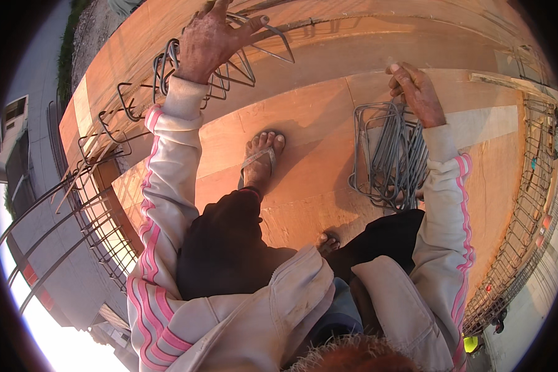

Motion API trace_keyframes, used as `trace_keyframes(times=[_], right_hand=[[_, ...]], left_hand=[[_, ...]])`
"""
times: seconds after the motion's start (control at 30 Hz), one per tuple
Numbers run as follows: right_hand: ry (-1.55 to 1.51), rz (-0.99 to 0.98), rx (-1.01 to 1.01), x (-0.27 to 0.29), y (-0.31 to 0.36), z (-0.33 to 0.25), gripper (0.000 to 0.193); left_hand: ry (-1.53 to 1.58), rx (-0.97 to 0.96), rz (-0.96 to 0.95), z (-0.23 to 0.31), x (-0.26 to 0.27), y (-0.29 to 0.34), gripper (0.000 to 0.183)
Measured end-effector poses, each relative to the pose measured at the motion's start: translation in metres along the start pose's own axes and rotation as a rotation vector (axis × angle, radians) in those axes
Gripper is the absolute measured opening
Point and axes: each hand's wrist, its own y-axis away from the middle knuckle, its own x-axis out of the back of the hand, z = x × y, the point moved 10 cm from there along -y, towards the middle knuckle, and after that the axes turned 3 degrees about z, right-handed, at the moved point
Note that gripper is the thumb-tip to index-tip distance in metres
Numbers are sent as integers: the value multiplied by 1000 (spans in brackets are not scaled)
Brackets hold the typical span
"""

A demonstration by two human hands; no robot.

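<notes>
My left hand [211, 43] is at the top left, over a row of bent steel rebar stirrups [232, 77]. Its thumb points away from the other fingers, which are partly cut off by the picture's edge. The hand looks open, back up; I cannot tell whether its fingertips touch the steel. On the right, my right hand [415, 90] has its fingers curled at the upper end of a bundle of rectangular rebar stirrups [394, 158]. It seems to grip the bundle, though the fingers partly hide the hold. The bundle's loops are stacked together above the plywood [304, 214].
My left foot [263, 155], in a flip-flop, stands on the plywood; my other foot [330, 242] shows partly. A rebar cage [521, 204] runs along the right edge. Long bars [49, 198] stick out at the left, beyond the plywood edge. A wooden strip [511, 87] lies upper right.
</notes>
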Motion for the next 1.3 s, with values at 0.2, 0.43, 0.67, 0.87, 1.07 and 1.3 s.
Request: trace_keyframes(times=[0.2,0.43,0.67,0.87,1.07,1.3], right_hand=[[483,-96,34,12,10,57,40],[943,-162,-40,23,27,77,38],[1196,-8,161,-25,52,70,43],[572,-61,205,-22,87,7,25],[-237,130,-30,37,125,-34,22],[-726,326,21,36,138,-38,19]], left_hand=[[-39,72,-294,-19,-61,-1,60],[-39,-52,-412,-91,-60,1,68],[92,-138,-174,-47,-16,6,65],[617,-205,-204,36,-12,59,52],[765,-116,-721,110,-97,135,38],[1189,783,-706,76,-123,163,52]])
